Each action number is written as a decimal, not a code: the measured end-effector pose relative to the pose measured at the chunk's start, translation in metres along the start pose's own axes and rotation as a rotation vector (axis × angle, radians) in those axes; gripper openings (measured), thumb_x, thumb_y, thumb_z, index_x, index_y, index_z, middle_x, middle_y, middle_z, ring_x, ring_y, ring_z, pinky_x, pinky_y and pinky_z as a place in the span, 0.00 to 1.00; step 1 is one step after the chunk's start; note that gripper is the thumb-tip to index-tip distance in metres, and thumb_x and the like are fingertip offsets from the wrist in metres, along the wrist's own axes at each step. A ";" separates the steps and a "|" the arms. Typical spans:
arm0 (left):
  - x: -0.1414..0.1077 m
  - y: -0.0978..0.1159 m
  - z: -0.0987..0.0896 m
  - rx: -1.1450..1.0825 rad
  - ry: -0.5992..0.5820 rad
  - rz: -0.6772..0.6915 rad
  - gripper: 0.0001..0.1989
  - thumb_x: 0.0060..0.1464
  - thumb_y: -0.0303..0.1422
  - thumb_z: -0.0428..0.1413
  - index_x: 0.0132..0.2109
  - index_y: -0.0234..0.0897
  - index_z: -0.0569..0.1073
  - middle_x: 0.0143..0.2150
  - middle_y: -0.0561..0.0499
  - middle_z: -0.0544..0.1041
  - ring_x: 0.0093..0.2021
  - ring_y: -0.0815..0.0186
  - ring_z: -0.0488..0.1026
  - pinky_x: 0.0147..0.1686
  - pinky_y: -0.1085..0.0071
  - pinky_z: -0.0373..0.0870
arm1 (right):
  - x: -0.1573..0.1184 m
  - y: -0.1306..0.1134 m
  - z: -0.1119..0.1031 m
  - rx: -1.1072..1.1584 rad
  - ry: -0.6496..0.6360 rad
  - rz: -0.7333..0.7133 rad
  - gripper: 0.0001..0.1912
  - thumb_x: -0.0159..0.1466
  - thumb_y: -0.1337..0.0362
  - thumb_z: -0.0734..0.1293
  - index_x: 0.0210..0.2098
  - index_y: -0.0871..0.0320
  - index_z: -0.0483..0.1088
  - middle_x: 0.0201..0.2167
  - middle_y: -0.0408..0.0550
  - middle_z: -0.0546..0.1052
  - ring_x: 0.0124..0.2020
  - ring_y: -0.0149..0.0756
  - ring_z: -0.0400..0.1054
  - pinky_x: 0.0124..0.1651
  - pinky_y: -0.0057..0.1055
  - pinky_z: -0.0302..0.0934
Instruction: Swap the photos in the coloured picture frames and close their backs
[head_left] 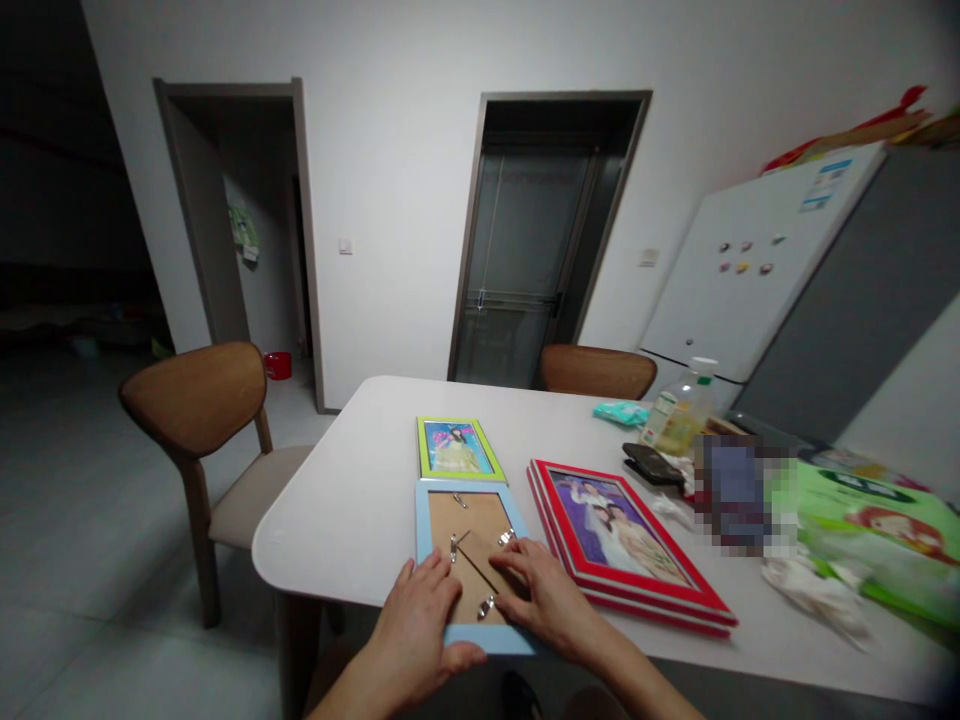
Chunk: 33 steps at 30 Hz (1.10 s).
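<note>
A light blue picture frame [491, 640] lies back side up at the table's near edge, its brown backing board [442, 510] showing several metal clips and a thin dark slit or strip. My left hand [421, 622] rests on the frame's left side with fingers apart, its thumb along the near edge. My right hand [541, 592] lies over the right side, its fingers bent near the clips at the right. Behind the blue frame a yellow-green frame [457, 450] lies picture up. To the right are stacked red frames [622, 530], the top one showing a wedding picture.
On the white table [337, 500], further right, are a dark object [652, 464], a bottle [679, 410], a teal packet [621, 413], crumpled tissues and a green bag [877, 520]. Wooden chairs stand at the left [199, 400] and far side [598, 370].
</note>
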<state>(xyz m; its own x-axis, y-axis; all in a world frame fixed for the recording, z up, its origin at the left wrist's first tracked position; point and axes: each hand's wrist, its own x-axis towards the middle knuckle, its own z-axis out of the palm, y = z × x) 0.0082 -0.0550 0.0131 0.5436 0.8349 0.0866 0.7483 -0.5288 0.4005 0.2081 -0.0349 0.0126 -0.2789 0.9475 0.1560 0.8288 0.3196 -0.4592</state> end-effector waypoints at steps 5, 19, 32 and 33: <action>-0.001 -0.008 0.009 -0.003 0.044 0.024 0.29 0.34 0.43 0.61 0.44 0.37 0.66 0.56 0.43 0.61 0.57 0.56 0.54 0.55 0.56 0.49 | 0.009 0.004 0.002 -0.194 0.166 0.064 0.15 0.57 0.61 0.56 0.38 0.60 0.68 0.36 0.53 0.67 0.40 0.39 0.59 0.43 0.32 0.52; -0.002 -0.001 0.007 -0.027 0.093 -0.044 0.36 0.32 0.40 0.62 0.50 0.32 0.63 0.54 0.41 0.63 0.55 0.57 0.58 0.54 0.62 0.53 | 0.019 0.007 -0.001 -0.336 0.114 0.079 0.12 0.58 0.67 0.54 0.29 0.61 0.68 0.34 0.53 0.65 0.37 0.38 0.58 0.42 0.31 0.51; -0.002 -0.002 0.004 -0.046 0.095 -0.034 0.31 0.32 0.41 0.62 0.46 0.34 0.65 0.53 0.42 0.65 0.54 0.57 0.58 0.54 0.62 0.54 | 0.017 0.011 0.003 -0.278 0.144 0.099 0.13 0.59 0.66 0.53 0.32 0.59 0.69 0.34 0.51 0.65 0.36 0.34 0.61 0.41 0.28 0.53; -0.002 -0.002 0.005 -0.045 0.094 -0.032 0.31 0.32 0.41 0.62 0.46 0.34 0.65 0.53 0.42 0.64 0.54 0.57 0.58 0.54 0.62 0.54 | 0.018 0.012 0.003 -0.271 0.138 0.098 0.14 0.59 0.66 0.53 0.32 0.60 0.69 0.34 0.51 0.65 0.36 0.34 0.61 0.40 0.28 0.53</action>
<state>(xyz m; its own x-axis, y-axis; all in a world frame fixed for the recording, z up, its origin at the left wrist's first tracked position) 0.0075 -0.0564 0.0081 0.4797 0.8631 0.1578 0.7458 -0.4959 0.4448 0.2118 -0.0143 0.0076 -0.1388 0.9587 0.2484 0.9527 0.1977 -0.2308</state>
